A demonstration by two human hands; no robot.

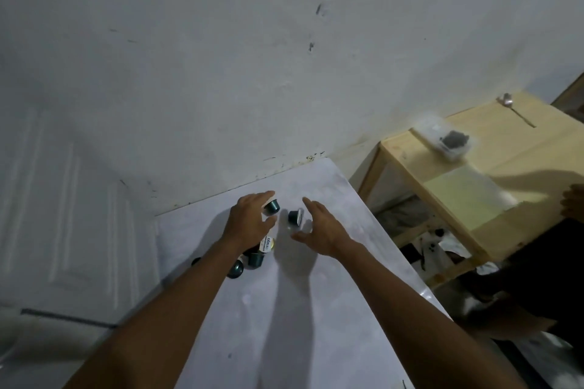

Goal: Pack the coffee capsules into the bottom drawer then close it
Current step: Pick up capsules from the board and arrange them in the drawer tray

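Observation:
Several dark green coffee capsules lie on a white table top (284, 309). My left hand (248, 219) reaches forward and pinches one tilted capsule (273, 206) between fingertips and thumb. A second capsule (295, 217) lies blurred just to its right, in the gap between the spread index finger and thumb of my right hand (320, 226), which touches nothing. A small cluster of capsules (255, 259) sits under my left wrist, one showing a yellow-white printed lid (267, 245). No drawer is in view.
A pale wooden shelf unit (493, 224) stands right of the table, with a clear plastic box (445, 139) and a spoon (513, 107) on top. Another person's hand (573, 204) and dark clothing show at the right edge. A white wall stands close behind the table.

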